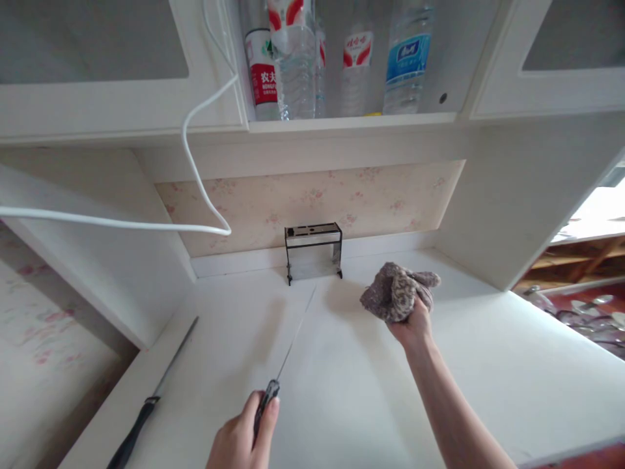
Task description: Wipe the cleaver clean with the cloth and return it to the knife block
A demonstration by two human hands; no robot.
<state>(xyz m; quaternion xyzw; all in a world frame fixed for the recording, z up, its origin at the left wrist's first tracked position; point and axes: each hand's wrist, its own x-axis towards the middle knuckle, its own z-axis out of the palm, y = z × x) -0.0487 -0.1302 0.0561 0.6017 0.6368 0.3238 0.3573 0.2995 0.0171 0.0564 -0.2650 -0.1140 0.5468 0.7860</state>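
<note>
A knife [295,335] with a dark handle is gripped in my left hand [244,433]; its thin blade shows nearly edge-on and points away from me. My right hand [415,326] is closed around a bunched grey-brown cloth [390,296], held to the right of the blade and apart from it. Left of my left hand, a sharpening steel [170,368] with a black handle lies on the white counter [342,404]. Beyond the blade's tip, by the back wall, stands a small black and silver frame [313,236] with short legs.
Several plastic bottles [407,65] and a red-and-white can-like container [261,68] stand in the open shelf overhead. A white cable [195,166] hangs in front of the left cupboard. White panels [527,189] close off both sides of the counter.
</note>
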